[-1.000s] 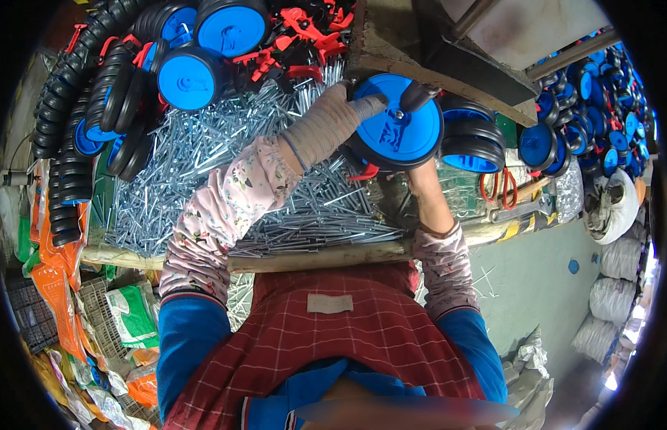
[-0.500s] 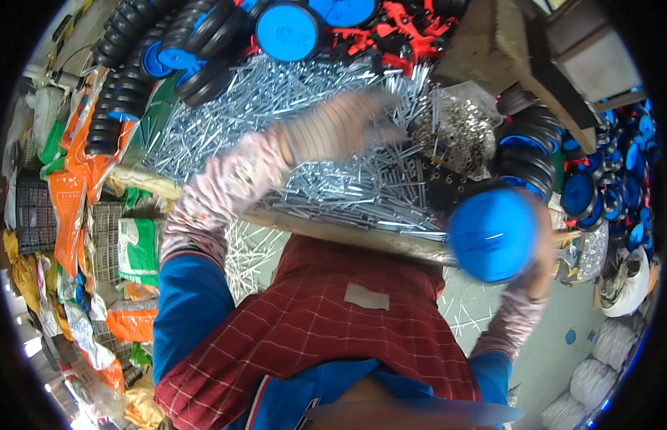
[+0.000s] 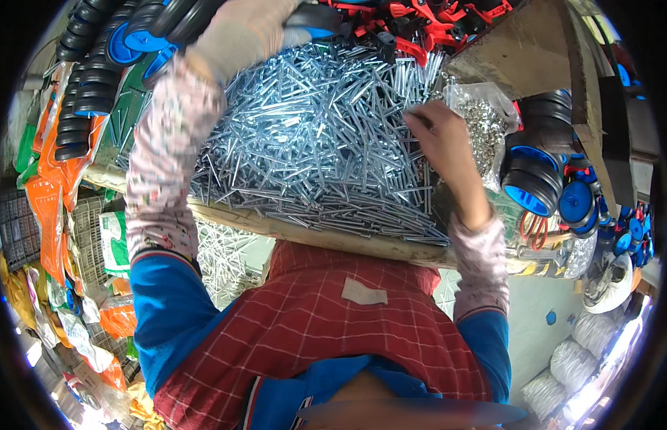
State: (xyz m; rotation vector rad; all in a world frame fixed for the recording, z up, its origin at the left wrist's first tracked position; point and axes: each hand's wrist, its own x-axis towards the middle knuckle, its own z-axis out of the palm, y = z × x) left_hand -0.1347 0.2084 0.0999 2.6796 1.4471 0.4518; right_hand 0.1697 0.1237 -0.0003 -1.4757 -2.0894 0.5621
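At the top of the view my left hand, in a light glove, reaches into the wheels. Its fingers close on the edge of a black wheel with a blue face; the fingertips are partly hidden. My bare right hand hovers at the right end of a wide heap of metal pins. Its thumb and fingers are curled together, and anything between them is too small to make out. Just right of it sits a clear plastic bag of small metal parts.
Red and black plastic parts lie behind the pins. A wooden rail edges the bench at my front. Stacked black-and-blue wheels stand at the right, below a brown board. Orange bags hang at the left.
My left hand has moved from over the pins up and left to the wheels. My right hand has let go of the blue-faced wheel and moved up and left beside the bag.
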